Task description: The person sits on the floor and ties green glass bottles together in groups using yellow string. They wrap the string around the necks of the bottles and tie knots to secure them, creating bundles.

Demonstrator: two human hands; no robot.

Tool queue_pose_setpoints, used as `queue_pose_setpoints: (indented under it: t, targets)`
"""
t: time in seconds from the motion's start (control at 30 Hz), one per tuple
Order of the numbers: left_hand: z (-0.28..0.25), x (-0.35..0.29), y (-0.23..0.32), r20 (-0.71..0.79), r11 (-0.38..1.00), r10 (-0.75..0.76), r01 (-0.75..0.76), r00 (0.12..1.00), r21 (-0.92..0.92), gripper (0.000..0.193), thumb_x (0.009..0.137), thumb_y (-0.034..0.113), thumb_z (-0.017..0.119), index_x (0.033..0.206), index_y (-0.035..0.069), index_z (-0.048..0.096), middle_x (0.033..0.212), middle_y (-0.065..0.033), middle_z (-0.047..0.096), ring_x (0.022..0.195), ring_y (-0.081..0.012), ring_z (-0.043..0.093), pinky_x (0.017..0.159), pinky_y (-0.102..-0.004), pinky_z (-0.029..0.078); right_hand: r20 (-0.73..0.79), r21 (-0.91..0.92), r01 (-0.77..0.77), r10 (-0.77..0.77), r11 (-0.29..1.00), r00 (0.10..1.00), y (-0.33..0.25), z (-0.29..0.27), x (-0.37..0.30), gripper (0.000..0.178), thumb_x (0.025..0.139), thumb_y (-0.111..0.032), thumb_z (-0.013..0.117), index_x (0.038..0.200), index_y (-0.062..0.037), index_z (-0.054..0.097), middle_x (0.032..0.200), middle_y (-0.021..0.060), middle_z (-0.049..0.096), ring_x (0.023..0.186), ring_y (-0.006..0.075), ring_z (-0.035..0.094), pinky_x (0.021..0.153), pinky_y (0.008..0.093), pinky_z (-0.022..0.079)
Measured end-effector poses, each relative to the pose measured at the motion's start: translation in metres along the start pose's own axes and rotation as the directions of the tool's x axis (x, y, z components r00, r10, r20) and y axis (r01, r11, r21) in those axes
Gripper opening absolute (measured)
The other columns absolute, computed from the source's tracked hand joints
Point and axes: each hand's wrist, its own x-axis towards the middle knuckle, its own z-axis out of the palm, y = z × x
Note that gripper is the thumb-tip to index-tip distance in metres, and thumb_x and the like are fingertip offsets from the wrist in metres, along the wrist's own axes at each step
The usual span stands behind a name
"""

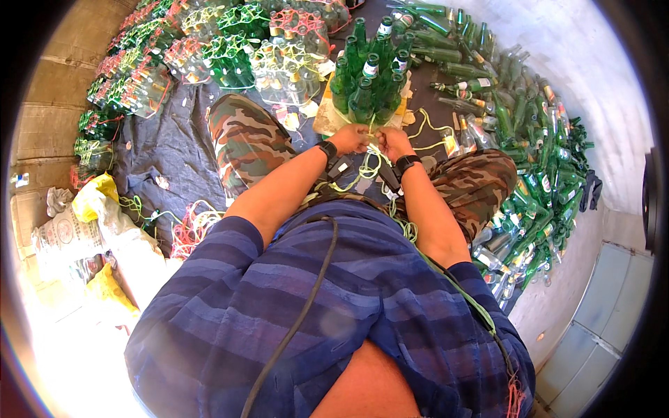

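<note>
Gripping yellow-green string (367, 166) at the foot of a green bottle cluster (369, 76), left hand (350, 138) and right hand (394, 142) both curled closed, probably pinching it, cluster standing between camouflage knees (245, 139).

Brightness: hard daylight is flooding the scene, strongest at the lower left.
Glare: the white sacks (77, 237) and the ground beside them are washing out to near white.
Shadows: the person's torso is shading the dark cloth (174, 150) under the knees.
Reflections: the green glass bottles (369, 76) are glinting at their shoulders.
Distortion: the fisheye is bending the wall (49, 104) and the floor toward a black circular rim.
Focus: the centre is staying fairly sharp, while the edges are softening and smearing.
</note>
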Motion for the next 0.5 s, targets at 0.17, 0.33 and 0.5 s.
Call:
queue_pose_setpoints:
  t: [0.17, 0.33, 0.5]
  targets:
    - [-0.001, -0.005, -0.005, -0.032, 0.999, 0.029, -0.029, 0.999, -0.018, 0.048, 0.096, 0.008, 0.065, 0.14, -0.006, 0.053, 0.092, -0.0069, 0.068, 0.077, -0.0139, 0.069, 0.073, -0.0281, 0.06, -0.074, 0.079, -0.01, 0.016, 0.997, 0.997, 0.01, -0.003, 0.015, 0.013, 0.1, -0.012, 0.06, 0.089, -0.007, 0.061, 0.07, -0.0006, 0.058, 0.055, 0.0102, 0.05, 0.052, 0.0281, 0.041]
    - [-0.005, -0.013, -0.005, -0.024, 1.0, 0.026, -0.026, 0.999, 0.011, 0.054, 0.095, 0.006, 0.066, 0.145, -0.007, 0.049, 0.097, -0.0105, 0.071, 0.081, -0.0163, 0.072, 0.074, -0.0284, 0.06, -0.187, 0.187, 0.012, 0.024, 0.982, 0.982, 0.006, -0.005, 0.018, 0.013, 0.099, -0.009, 0.06, 0.086, -0.0052, 0.06, 0.069, 0.0005, 0.056, 0.055, 0.0108, 0.048, 0.051, 0.0286, 0.039]
    - [-0.009, -0.02, -0.003, -0.025, 0.998, 0.036, -0.035, 0.999, 0.044, 0.052, 0.095, 0.006, 0.066, 0.143, -0.006, 0.051, 0.098, -0.0112, 0.072, 0.081, -0.0165, 0.072, 0.075, -0.0282, 0.061, -0.175, 0.22, 0.009, 0.031, 0.975, 0.984, 0.007, -0.006, 0.023, 0.013, 0.098, -0.007, 0.058, 0.085, -0.0063, 0.058, 0.069, 0.0002, 0.056, 0.054, 0.01, 0.047, 0.052, 0.0282, 0.039]
